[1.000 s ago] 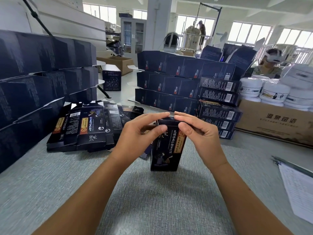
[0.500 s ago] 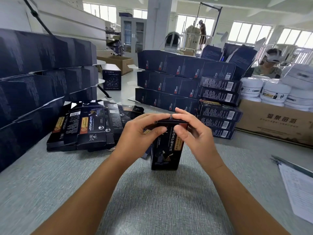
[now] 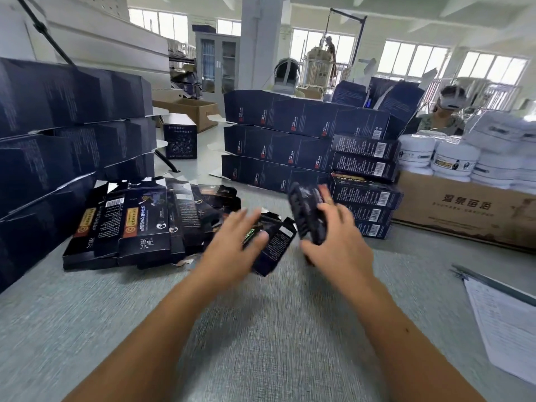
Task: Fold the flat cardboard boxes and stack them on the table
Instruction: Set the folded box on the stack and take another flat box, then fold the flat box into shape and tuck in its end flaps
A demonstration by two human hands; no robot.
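view: head
right grip (image 3: 340,239): curled round box (image 3: 304,211); box blurred, held above table (image 3: 261,329), just left of stack (image 3: 366,198)
left grip (image 3: 232,246): fingers straight, spread, holding nothing; over loose flat (image 3: 275,246), left of stack; contact unclear
flat pile (image 3: 130,224): on table, well left of stack

Large grey Chinese characters, beginning 温泉, are printed on the side of the brown cardboard carton (image 3: 464,204). Barcodes are shown on the flat black cardboard boxes (image 3: 139,227) and on the stacked folded dark-blue boxes (image 3: 365,165); the small print on them cannot be read.
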